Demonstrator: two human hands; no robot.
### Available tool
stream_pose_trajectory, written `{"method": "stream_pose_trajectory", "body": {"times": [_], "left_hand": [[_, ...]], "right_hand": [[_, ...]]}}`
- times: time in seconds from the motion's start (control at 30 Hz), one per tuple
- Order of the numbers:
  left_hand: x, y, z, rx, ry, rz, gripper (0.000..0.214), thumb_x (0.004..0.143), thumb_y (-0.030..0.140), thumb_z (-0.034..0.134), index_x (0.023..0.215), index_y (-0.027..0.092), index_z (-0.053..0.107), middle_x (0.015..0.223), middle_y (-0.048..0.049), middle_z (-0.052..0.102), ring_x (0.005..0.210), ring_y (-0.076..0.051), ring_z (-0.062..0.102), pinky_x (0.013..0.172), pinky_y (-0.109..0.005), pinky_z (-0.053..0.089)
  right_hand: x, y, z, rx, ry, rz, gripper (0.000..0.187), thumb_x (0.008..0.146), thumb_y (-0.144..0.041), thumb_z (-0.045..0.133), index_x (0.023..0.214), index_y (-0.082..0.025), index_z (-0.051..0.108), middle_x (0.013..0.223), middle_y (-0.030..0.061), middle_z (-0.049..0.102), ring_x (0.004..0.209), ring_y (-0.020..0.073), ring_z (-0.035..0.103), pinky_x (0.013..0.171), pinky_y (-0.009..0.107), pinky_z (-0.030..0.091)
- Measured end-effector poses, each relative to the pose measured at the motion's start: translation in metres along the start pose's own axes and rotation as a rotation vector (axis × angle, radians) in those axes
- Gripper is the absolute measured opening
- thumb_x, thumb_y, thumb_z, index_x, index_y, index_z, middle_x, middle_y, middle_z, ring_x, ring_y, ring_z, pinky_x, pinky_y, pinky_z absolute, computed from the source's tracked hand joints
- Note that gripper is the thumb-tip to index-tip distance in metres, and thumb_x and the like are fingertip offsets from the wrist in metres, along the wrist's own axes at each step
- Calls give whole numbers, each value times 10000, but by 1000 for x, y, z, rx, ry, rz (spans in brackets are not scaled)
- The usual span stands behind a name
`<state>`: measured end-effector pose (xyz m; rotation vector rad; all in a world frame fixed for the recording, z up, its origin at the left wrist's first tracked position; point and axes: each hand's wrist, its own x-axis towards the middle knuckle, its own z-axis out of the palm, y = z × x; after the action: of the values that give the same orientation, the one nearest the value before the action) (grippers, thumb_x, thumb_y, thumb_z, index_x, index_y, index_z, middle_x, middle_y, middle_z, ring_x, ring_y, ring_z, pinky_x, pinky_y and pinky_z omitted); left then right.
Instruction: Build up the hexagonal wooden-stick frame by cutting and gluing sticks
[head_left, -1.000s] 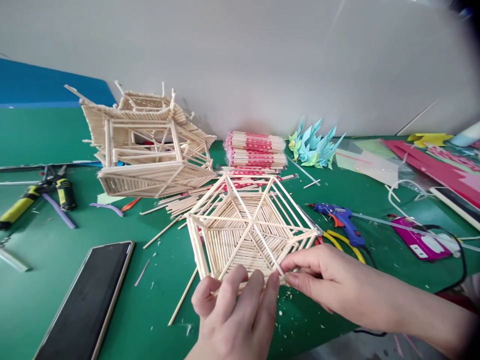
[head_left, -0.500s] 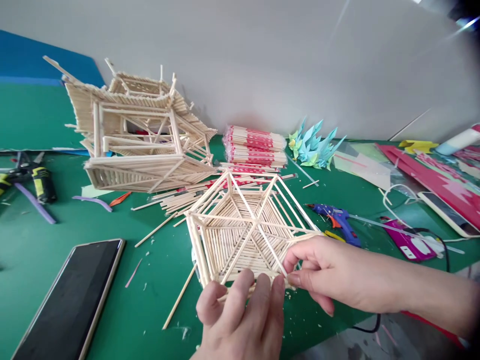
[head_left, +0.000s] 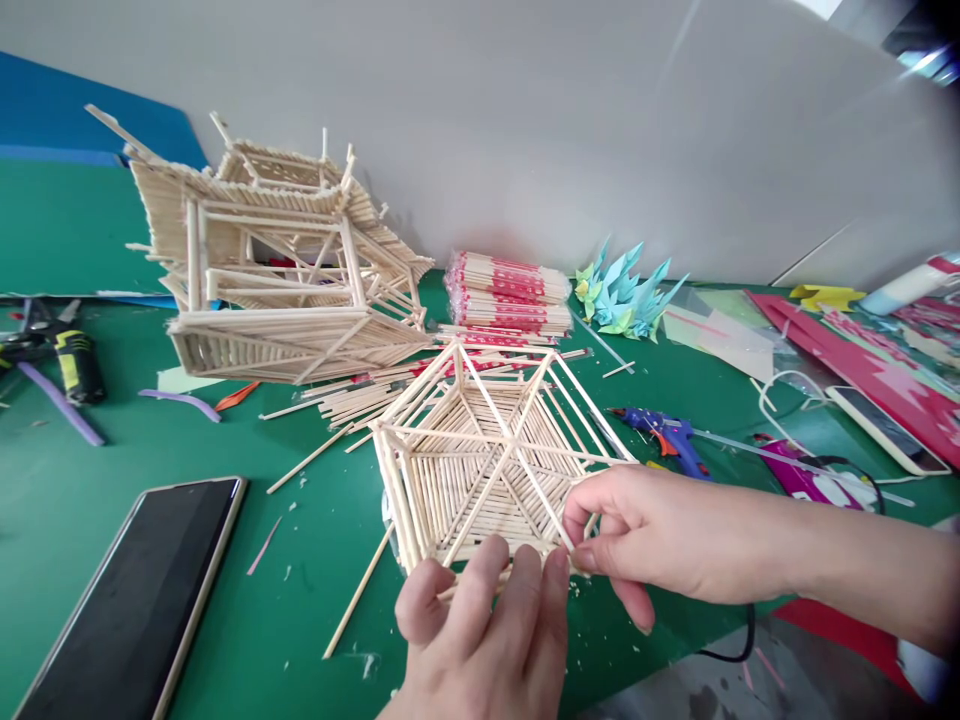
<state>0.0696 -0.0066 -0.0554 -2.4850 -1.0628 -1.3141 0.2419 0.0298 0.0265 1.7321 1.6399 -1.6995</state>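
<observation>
A six-sided frame of thin wooden sticks (head_left: 405,437) lies on the green table, with sticks crossing like spokes at its middle. My left hand (head_left: 484,635) is at its near side, fingers curled over the near edge and holding it. At the near right corner, my right hand (head_left: 626,530) pinches the end of a spoke stick (head_left: 541,490) between thumb and forefinger. The fingertips of both hands almost meet there. The part of the near edge under my fingers is hidden.
Behind stands a larger stick-built pavilion (head_left: 274,340), beside packs of sticks (head_left: 510,290) and blue folded paper (head_left: 626,290). On the right lie a blue glue gun (head_left: 667,432) and a white phone (head_left: 889,425). A black phone (head_left: 142,600) and pliers (head_left: 75,360) lie left.
Both hands keep their places on the frame. My right wrist has shifted slightly, and the view has turned a little, moving the items on the right slightly left.
</observation>
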Motion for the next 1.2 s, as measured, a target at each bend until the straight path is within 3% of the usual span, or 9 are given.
{"method": "stream_pose_trajectory", "body": {"times": [0.73,1.2], "left_hand": [[-4,0,8,-8,115,-38,306,905,110,442,738,169,691,680,-9,660,756,-157,515,723,-354,271],[-5,-1,1,-20,-4,-34,285,905,123,425,847,193,695,712,-9,685,808,-175,511,785,-371,264]], "right_hand": [[-1,1,1,-10,10,-9,143,843,-314,465,850,-200,551,517,-29,609,412,71,378,381,175,243],[1,-1,2,-12,41,-8,134,840,-282,463,858,-189,557,511,-33,592,412,69,385,389,173,257]]}}
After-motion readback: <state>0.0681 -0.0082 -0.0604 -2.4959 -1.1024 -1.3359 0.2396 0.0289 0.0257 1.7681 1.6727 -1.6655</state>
